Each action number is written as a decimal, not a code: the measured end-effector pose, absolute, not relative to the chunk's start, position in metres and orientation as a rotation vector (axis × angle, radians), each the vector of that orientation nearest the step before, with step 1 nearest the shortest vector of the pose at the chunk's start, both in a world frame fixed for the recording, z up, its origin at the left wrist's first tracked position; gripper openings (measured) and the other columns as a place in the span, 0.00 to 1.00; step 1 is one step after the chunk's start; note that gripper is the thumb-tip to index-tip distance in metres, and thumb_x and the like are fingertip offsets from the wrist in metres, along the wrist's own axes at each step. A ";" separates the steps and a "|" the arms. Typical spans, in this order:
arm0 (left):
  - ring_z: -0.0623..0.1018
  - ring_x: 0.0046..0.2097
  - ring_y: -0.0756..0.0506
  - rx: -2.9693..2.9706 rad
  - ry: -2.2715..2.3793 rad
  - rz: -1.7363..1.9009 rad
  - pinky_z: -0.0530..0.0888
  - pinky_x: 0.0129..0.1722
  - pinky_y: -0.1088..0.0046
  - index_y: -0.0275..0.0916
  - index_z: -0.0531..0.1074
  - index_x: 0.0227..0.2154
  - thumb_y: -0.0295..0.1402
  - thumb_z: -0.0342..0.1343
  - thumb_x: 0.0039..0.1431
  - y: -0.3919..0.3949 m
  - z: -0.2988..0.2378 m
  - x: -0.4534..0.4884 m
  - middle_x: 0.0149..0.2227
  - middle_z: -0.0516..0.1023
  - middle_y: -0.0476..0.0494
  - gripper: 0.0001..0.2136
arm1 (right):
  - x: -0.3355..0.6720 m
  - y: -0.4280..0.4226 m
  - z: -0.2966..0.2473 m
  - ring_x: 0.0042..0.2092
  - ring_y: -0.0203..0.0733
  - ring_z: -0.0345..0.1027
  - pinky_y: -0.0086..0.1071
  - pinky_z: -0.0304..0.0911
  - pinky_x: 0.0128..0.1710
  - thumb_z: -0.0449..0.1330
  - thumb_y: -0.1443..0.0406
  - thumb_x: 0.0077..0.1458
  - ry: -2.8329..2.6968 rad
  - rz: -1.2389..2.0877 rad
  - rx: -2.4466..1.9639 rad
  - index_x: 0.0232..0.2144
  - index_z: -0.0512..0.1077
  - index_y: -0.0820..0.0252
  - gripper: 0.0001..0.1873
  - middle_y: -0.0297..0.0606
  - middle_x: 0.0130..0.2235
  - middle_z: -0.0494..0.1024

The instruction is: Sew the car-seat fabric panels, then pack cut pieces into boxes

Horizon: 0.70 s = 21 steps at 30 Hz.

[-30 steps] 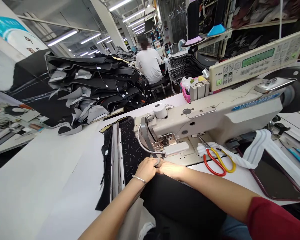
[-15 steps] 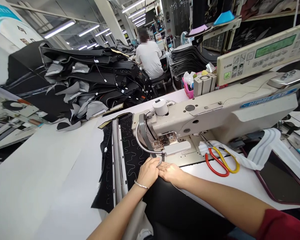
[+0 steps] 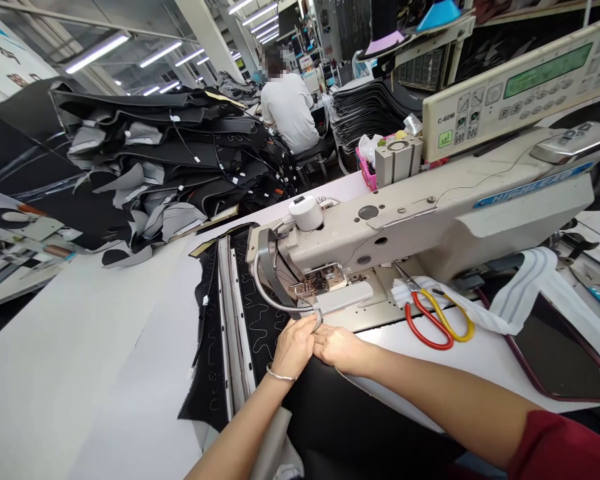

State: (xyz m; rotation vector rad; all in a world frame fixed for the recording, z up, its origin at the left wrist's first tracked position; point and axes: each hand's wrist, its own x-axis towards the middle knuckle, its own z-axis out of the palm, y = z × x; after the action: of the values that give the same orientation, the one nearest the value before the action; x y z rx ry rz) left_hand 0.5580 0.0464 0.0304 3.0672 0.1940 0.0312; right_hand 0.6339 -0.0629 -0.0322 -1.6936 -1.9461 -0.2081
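My left hand, with a bracelet at the wrist, is closed on the edge of a smooth black sheet, which looks like leather or vinyl. Right beside it, my right hand pinches the same edge, its fingertips mostly hidden. Both hands are just in front of the head of a sewing machine; its needle area is partly covered by a curved guard. Left of my hands lies a black panel with wavy light stitching and pale strips along it.
Scissors with red and yellow handles rest on the machine bed's right, by a white band and a dark tablet-like device. Behind are a control panel, a pink basket, piled black pieces and a seated person.
The view has shifted slightly, so the machine and background sit a little further left and higher. My hands keep their grip at nearly the same place by the machine head.
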 end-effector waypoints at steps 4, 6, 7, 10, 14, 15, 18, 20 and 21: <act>0.71 0.43 0.47 3.059 0.165 0.070 0.70 0.46 0.70 0.34 0.70 0.40 0.20 0.42 0.46 0.049 0.028 0.558 0.45 0.73 0.44 0.18 | 0.633 -0.061 -0.036 0.40 0.38 0.62 0.31 0.56 0.48 0.47 0.72 0.51 -1.964 -0.205 -1.700 0.30 0.68 0.66 0.10 0.41 0.33 0.71; 0.71 0.43 0.47 3.056 0.171 0.077 0.70 0.46 0.70 0.34 0.70 0.40 0.21 0.42 0.46 0.050 0.026 0.558 0.45 0.73 0.45 0.18 | 0.633 -0.061 -0.035 0.41 0.39 0.62 0.32 0.55 0.49 0.47 0.73 0.51 -1.979 -0.183 -1.699 0.30 0.68 0.66 0.10 0.42 0.33 0.72; 0.71 0.43 0.47 3.054 0.179 0.083 0.70 0.46 0.70 0.35 0.70 0.40 0.21 0.42 0.46 0.050 0.025 0.558 0.45 0.73 0.46 0.18 | 0.634 -0.061 -0.035 0.42 0.39 0.62 0.32 0.55 0.49 0.47 0.73 0.51 -1.988 -0.171 -1.699 0.30 0.68 0.67 0.10 0.42 0.33 0.72; 0.70 0.44 0.47 3.040 0.202 0.116 0.70 0.46 0.70 0.37 0.71 0.39 0.20 0.43 0.45 0.049 0.024 0.558 0.44 0.73 0.47 0.19 | 0.637 -0.062 -0.031 0.41 0.39 0.62 0.31 0.55 0.49 0.48 0.72 0.50 -2.018 -0.141 -1.696 0.29 0.68 0.66 0.09 0.41 0.33 0.72; 0.70 0.43 0.46 3.054 0.285 0.086 0.71 0.43 0.70 0.38 0.72 0.38 0.21 0.43 0.47 0.046 0.027 0.562 0.40 0.75 0.46 0.17 | 0.647 -0.063 -0.026 0.39 0.37 0.62 0.29 0.57 0.45 0.47 0.71 0.52 -2.045 -0.119 -1.689 0.28 0.67 0.65 0.09 0.39 0.33 0.72; 0.70 0.42 0.46 3.067 0.316 0.061 0.71 0.42 0.70 0.39 0.72 0.38 0.22 0.44 0.47 0.045 0.028 0.564 0.39 0.75 0.46 0.17 | 0.650 -0.063 -0.025 0.38 0.37 0.62 0.29 0.58 0.44 0.47 0.71 0.53 -2.051 -0.112 -1.682 0.27 0.67 0.65 0.09 0.39 0.32 0.72; 0.71 0.41 0.45 3.091 0.404 0.013 0.71 0.41 0.69 0.41 0.72 0.37 0.23 0.44 0.48 0.043 0.030 0.571 0.37 0.75 0.45 0.16 | 0.661 -0.064 -0.021 0.36 0.36 0.62 0.28 0.58 0.41 0.47 0.72 0.53 -2.054 -0.052 -1.628 0.24 0.66 0.64 0.10 0.38 0.30 0.71; 0.71 0.41 0.45 3.094 0.446 0.022 0.70 0.41 0.69 0.41 0.72 0.36 0.24 0.43 0.49 0.042 0.030 0.576 0.38 0.75 0.44 0.15 | 0.668 -0.065 -0.018 0.33 0.34 0.61 0.28 0.59 0.37 0.46 0.73 0.53 -2.046 0.008 -1.589 0.22 0.64 0.64 0.11 0.37 0.28 0.70; 0.71 0.42 0.45 3.093 0.461 0.032 0.70 0.41 0.69 0.41 0.72 0.36 0.24 0.43 0.49 0.041 0.029 0.577 0.38 0.75 0.43 0.15 | 0.670 -0.065 -0.016 0.31 0.34 0.61 0.28 0.59 0.36 0.46 0.73 0.52 -2.040 0.036 -1.577 0.21 0.64 0.63 0.11 0.37 0.27 0.69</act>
State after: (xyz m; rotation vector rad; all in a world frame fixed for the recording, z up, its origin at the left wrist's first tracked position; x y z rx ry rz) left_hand 0.5775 0.0412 0.0289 3.0926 0.4609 0.0323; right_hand 0.6701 -0.0653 -0.0159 -1.5772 -2.0399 0.0364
